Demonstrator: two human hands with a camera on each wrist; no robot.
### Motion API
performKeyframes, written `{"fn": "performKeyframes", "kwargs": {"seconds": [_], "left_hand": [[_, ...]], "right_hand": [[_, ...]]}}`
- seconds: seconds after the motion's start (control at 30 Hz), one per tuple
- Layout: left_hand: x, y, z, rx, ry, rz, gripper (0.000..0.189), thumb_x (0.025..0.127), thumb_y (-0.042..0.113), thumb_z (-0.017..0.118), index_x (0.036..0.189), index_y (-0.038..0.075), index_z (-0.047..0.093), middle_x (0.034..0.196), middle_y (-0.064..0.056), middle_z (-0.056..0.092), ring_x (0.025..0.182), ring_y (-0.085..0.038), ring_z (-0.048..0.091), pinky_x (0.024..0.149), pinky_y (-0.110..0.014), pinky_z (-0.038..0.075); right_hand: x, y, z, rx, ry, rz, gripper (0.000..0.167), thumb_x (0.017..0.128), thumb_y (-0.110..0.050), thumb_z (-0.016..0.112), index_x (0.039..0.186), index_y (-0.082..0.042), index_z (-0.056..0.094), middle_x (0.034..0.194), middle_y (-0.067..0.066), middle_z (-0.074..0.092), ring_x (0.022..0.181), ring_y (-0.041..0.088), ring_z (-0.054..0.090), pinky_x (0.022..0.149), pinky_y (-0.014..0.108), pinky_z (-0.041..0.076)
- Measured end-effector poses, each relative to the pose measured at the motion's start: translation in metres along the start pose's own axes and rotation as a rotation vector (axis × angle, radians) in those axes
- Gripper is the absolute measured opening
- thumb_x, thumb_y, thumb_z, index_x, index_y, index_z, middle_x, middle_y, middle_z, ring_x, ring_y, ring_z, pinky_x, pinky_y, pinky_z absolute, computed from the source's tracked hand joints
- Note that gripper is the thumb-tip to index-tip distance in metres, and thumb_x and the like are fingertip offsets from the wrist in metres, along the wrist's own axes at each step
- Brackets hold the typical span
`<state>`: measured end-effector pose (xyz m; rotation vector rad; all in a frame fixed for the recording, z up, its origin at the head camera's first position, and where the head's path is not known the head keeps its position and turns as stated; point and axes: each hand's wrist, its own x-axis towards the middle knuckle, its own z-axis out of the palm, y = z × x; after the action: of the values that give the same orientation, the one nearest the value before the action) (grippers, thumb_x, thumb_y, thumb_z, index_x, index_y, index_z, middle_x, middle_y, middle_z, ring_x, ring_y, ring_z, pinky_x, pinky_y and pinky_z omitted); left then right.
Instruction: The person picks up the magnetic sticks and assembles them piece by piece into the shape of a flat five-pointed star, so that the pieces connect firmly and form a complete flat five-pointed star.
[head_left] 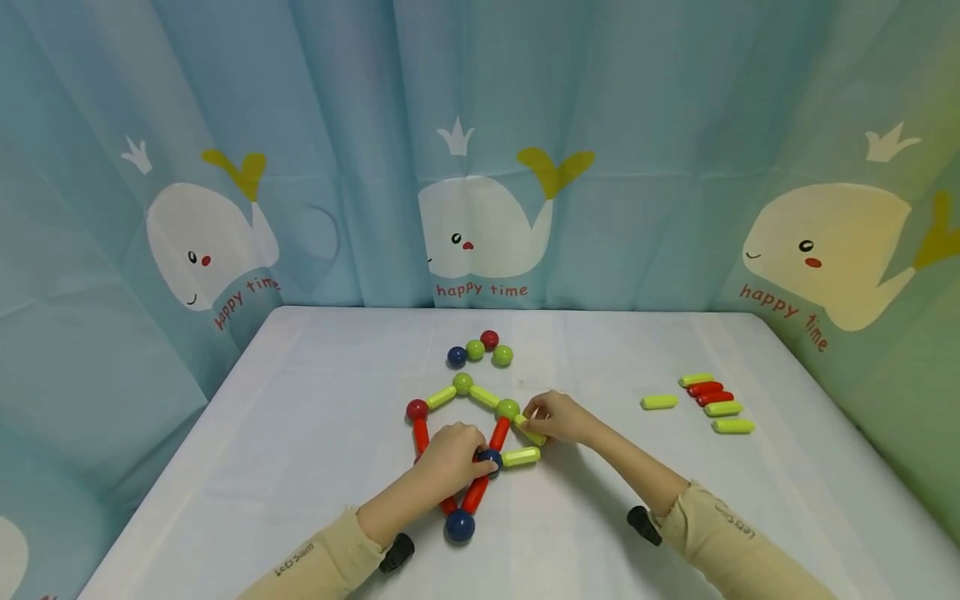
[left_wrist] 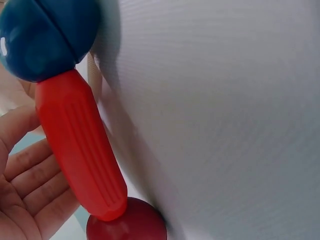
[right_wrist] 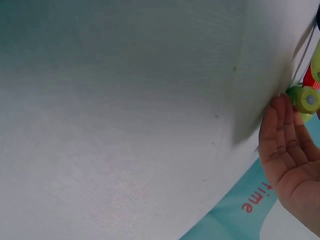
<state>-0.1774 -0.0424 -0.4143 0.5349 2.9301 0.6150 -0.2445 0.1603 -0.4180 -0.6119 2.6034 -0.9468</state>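
Note:
A flat frame of magnetic rods and balls lies mid-table. My left hand (head_left: 450, 457) reaches over its left side and holds the dark blue ball (head_left: 492, 463) on its right side with thumb and fingers. From that ball a yellow-green rod (head_left: 521, 457) sticks out rightward. My right hand (head_left: 558, 416) pinches another yellow-green rod (head_left: 535, 436), its upper end at the green ball (head_left: 507, 409); in the right wrist view a round metal tip shows on the green rod (right_wrist: 308, 101). The left wrist view has a red rod (left_wrist: 82, 145) between a blue ball (left_wrist: 50, 37) and a red ball (left_wrist: 127, 224).
Behind the frame sit loose balls: blue (head_left: 457, 357), red (head_left: 489, 339) and two green. Several loose red and yellow-green rods (head_left: 722, 409) lie at the right, one yellow-green rod (head_left: 659, 402) apart from them. A whale-print curtain (head_left: 645, 100) hangs behind the white table (head_left: 300, 375).

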Motion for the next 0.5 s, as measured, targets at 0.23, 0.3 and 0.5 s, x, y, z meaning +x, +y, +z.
{"fn": "performKeyframes", "kwargs": {"seconds": [0.23,0.3,0.5], "left_hand": [[0.001,-0.001,0.0,-0.027,-0.008,0.006,0.023,0.078,0.026,0.077,0.087,0.005,0.072,0.074,0.001,0.063,0.065,-0.009,0.046,0.06,-0.02,0.038],[0.001,-0.001,0.0,-0.037,-0.01,0.011,0.023,0.078,0.025,0.077,0.087,0.005,0.072,0.074,0.001,0.063,0.065,-0.009,0.047,0.06,-0.02,0.038],[0.0,-0.003,0.002,-0.04,0.004,0.015,0.023,0.078,0.025,0.077,0.088,0.005,0.073,0.077,0.0,0.065,0.066,-0.009,0.048,0.061,-0.02,0.039]], "right_hand": [[0.003,0.0,-0.007,-0.016,0.026,-0.039,0.018,0.089,-0.011,0.061,0.092,0.006,0.065,0.068,0.011,0.063,0.056,0.012,0.055,0.053,0.022,0.044],[0.006,0.0,-0.01,-0.02,0.061,-0.038,0.017,0.089,-0.01,0.061,0.091,0.006,0.065,0.068,0.012,0.063,0.056,0.011,0.055,0.053,0.022,0.044],[0.023,-0.001,-0.017,-0.049,0.175,-0.051,0.014,0.088,-0.007,0.06,0.093,0.005,0.065,0.078,0.015,0.066,0.064,0.013,0.056,0.057,0.023,0.046]]}}
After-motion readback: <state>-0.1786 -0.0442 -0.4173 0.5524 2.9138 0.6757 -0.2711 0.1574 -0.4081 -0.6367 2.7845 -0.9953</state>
